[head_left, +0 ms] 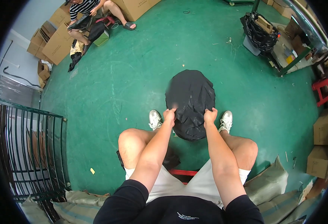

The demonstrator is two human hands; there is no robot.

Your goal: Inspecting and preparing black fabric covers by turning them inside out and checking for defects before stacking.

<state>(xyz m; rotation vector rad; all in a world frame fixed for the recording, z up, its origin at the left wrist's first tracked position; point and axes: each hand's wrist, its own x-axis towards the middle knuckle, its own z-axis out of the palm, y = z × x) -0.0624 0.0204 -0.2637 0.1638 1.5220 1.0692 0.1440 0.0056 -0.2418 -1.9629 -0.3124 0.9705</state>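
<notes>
A round black fabric piece [190, 100], crinkled and shiny, hangs in front of me over the green floor [134, 86]. My left hand [169, 115] pinches its near left edge. My right hand [210, 115] pinches its near right edge. Both fists are closed on the cloth, about a hand's width apart. I sit with bare knees apart, white shoes [155, 119] on either side of the fabric. The cloth's lower rim drops between my feet.
Another person sits at the far left among cardboard boxes [57, 44], handling dark items. A black bag on a cart [259, 31] stands far right. A red stool [322, 91], more boxes [322, 128], grey sacks [268, 183] and a metal railing [29, 149] surround me.
</notes>
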